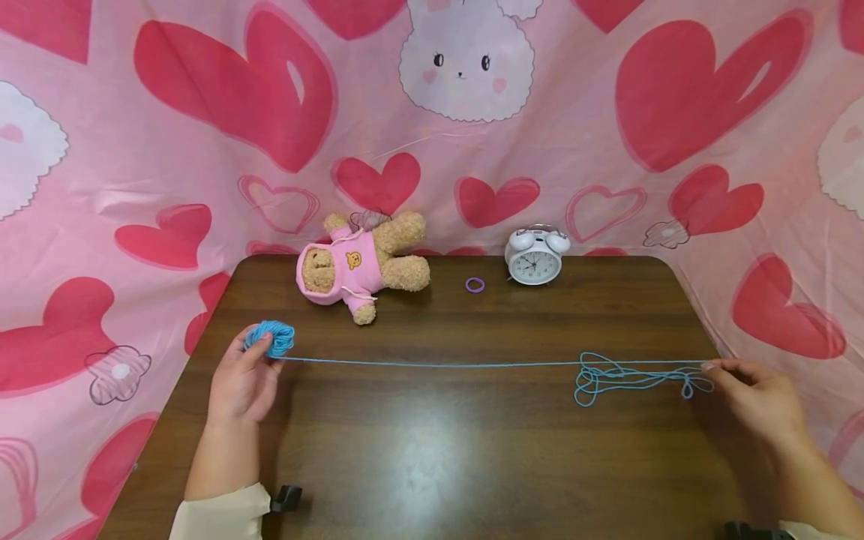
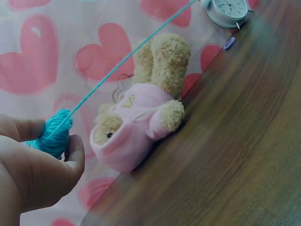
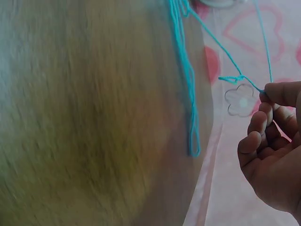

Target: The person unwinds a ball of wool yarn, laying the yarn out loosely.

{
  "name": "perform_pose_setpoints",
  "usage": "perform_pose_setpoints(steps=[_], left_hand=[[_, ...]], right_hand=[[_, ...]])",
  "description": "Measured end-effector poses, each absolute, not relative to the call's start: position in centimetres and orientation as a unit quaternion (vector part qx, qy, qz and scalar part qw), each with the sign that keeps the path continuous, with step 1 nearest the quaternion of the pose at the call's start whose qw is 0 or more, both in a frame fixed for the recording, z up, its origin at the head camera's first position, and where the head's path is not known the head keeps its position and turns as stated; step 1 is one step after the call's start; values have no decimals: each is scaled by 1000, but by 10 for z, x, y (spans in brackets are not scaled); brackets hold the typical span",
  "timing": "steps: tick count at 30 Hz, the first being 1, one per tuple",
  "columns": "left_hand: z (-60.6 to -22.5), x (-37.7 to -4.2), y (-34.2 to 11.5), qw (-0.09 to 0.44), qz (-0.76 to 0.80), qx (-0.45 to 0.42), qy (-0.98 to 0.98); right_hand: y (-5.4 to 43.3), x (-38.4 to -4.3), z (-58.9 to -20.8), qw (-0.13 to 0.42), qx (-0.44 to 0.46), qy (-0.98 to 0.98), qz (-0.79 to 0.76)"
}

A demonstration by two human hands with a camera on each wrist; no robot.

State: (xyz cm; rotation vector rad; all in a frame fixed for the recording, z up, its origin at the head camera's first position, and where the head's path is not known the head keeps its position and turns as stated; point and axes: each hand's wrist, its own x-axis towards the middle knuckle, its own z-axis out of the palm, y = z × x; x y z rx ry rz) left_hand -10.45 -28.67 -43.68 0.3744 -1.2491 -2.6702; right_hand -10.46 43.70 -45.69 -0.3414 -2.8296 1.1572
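On the left of the head view, my left hand (image 1: 244, 381) holds a small wound ball of blue yarn (image 1: 275, 339) between thumb and fingers. In the left wrist view the ball (image 2: 55, 134) sits in the grasp of the left hand (image 2: 37, 169). From it a single strand (image 1: 432, 365) runs stretched across to my right hand (image 1: 763, 394), whose thumb and index finger pinch it. Loose loops of the same yarn (image 1: 628, 381) lie just left of the right hand. Seen from the right wrist, the hand (image 3: 275, 146) has its other fingers loosely curled.
A teddy bear in a pink hoodie (image 1: 361, 266) lies at the table's back left. A purple ring (image 1: 475, 285) and a white twin-bell alarm clock (image 1: 535, 259) are at the back. Pink heart-patterned cloth (image 1: 432, 150) hangs behind the brown wooden table (image 1: 432, 442).
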Motion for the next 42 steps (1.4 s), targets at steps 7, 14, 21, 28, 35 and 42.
perform_pose_setpoints(steps=[7, 14, 21, 28, 35, 42], left_hand=[[-436, -103, -292, 76, -892, 152, -420], [-434, -103, -292, 78, -892, 176, -410], [-435, -102, -291, 76, -896, 170, -402], [-438, -102, -291, 79, -905, 164, -385], [-439, -100, -292, 71, -906, 157, -387], [-440, -100, -293, 89, -924, 132, -348]], right_hand=[[456, -112, -468, 30, -111, -925, 363], [466, -116, -475, 27, -126, -929, 348], [471, -119, -482, 13, -140, -928, 346], [477, -123, -486, 10, -154, -926, 343], [479, -125, -488, 8, -172, -919, 353], [480, -126, -491, 4, -193, -920, 340]])
